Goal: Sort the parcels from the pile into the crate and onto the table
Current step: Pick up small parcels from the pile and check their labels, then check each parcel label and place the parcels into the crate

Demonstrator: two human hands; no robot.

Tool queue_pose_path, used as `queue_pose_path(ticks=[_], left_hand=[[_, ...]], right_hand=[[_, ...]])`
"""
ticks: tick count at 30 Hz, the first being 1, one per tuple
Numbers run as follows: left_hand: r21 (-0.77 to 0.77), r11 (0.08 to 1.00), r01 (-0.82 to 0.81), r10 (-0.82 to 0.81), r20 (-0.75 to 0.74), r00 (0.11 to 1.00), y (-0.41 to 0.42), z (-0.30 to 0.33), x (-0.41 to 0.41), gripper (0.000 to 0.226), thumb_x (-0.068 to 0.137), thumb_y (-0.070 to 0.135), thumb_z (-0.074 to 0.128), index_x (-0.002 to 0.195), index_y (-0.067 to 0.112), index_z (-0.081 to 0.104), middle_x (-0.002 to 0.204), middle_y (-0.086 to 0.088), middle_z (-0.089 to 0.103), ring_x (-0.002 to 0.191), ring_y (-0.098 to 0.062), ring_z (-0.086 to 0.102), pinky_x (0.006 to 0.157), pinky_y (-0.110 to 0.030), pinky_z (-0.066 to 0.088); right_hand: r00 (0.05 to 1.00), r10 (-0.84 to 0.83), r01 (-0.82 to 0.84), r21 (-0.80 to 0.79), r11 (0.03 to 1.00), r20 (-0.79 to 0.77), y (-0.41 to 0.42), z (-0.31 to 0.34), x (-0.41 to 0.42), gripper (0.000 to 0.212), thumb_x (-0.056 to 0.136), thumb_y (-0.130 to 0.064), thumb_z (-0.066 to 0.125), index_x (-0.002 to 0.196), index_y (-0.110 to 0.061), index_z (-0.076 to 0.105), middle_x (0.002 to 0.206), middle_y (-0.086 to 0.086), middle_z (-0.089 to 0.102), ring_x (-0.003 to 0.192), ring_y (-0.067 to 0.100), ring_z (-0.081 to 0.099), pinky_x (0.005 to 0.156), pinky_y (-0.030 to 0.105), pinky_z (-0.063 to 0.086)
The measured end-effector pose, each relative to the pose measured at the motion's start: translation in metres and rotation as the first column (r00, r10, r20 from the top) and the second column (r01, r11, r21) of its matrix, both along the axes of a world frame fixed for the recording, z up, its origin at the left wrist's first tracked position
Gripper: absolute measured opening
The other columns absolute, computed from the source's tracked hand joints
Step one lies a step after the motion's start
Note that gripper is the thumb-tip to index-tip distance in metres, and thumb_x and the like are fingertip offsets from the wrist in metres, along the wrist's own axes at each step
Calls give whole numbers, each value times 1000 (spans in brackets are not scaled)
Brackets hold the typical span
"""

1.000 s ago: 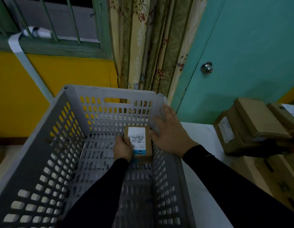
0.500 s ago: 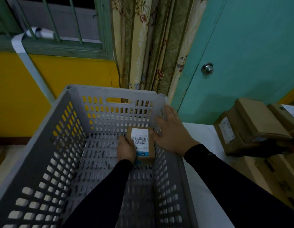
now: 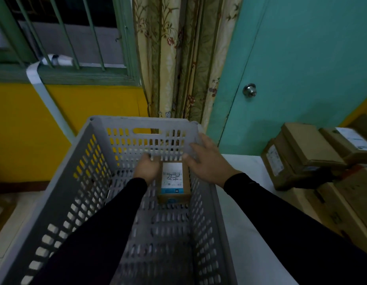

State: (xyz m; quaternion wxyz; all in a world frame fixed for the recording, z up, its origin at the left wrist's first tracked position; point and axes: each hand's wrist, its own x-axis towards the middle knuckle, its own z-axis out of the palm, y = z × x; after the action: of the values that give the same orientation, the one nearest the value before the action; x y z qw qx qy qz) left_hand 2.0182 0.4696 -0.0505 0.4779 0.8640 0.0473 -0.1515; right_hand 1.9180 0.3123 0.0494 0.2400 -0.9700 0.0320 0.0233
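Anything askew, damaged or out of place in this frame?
Nothing stands out. The small labelled parcel sits square and intact inside the grey crate, and the parcel pile on the table looks undamaged.

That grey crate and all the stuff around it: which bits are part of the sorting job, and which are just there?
Part of the job:
grey crate
small labelled parcel inside it
left hand beside the parcel
right hand at the crate's right wall
parcel pile
white table

Just there:
floral curtain
teal door
barred window
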Motion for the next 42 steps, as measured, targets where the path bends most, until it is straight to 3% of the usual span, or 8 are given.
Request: queue_pose_path(ticks=[3,7,15,26,33,36,40,42], left_hand=[[-74,996,41,-30,140,990,-8,53,-7,36,108,39,42,132,12,47,98,-5,59,86,-24,59,69,-41,43],[-123,981,150,-114,257,960,-37,113,-21,32,106,44,43,126,20,49,92,9,53,78,-10,52,68,-36,41],[-93,917,388,-338,338,879,-117,158,-82,37,104,48,47,120,18,59,120,-4,61,109,-20,53,90,-31,37],[-38,868,495,-476,218,852,-266,165,-214,46,104,47,47,133,12,53,134,-11,59,118,-28,58,108,-41,44],[-157,853,498,-500,28,865,-351,146,-322,37,107,38,42,133,15,55,137,-12,59,124,-30,56,93,-33,45],[-196,847,494,-508,-23,861,-364,134,-342,42,105,40,44,136,16,59,130,-13,64,107,-26,63,87,-32,49],[-207,849,487,-500,-12,866,-390,60,-311,74,67,77,45,135,49,53,137,7,63,123,-25,60,112,-52,42],[-217,846,488,-503,-20,864,-376,86,-331,70,63,77,45,129,57,53,138,13,62,128,-25,58,115,-55,37]], right_hand=[[998,-62,62,67,996,1,-2,12,-17,52,107,-39,44,151,-11,41,169,14,8,154,25,10,119,29,14],[988,-144,137,100,986,65,-16,21,-47,60,107,-41,45,157,-11,32,168,16,15,155,26,13,120,29,15],[934,-336,323,112,940,122,-91,48,-117,64,107,-45,39,159,-10,26,166,13,22,153,25,22,119,30,18],[773,-529,495,189,848,350,-258,64,-259,47,106,-36,45,145,-10,50,148,15,52,137,29,44,109,30,33],[794,-602,569,239,787,90,-346,41,-311,59,107,-48,36,149,-7,42,151,18,47,135,34,47,106,38,39],[822,-562,562,286,776,-93,-346,29,-317,56,108,-42,36,146,-2,43,147,18,50,128,33,51,89,31,38],[818,-566,556,398,730,-105,-336,24,-327,46,107,-40,36,137,-7,50,123,15,61,102,29,61,85,38,48],[793,-607,565,434,702,-50,-327,28,-328,40,108,-36,37,132,-9,53,124,16,61,106,31,58,90,39,47]])
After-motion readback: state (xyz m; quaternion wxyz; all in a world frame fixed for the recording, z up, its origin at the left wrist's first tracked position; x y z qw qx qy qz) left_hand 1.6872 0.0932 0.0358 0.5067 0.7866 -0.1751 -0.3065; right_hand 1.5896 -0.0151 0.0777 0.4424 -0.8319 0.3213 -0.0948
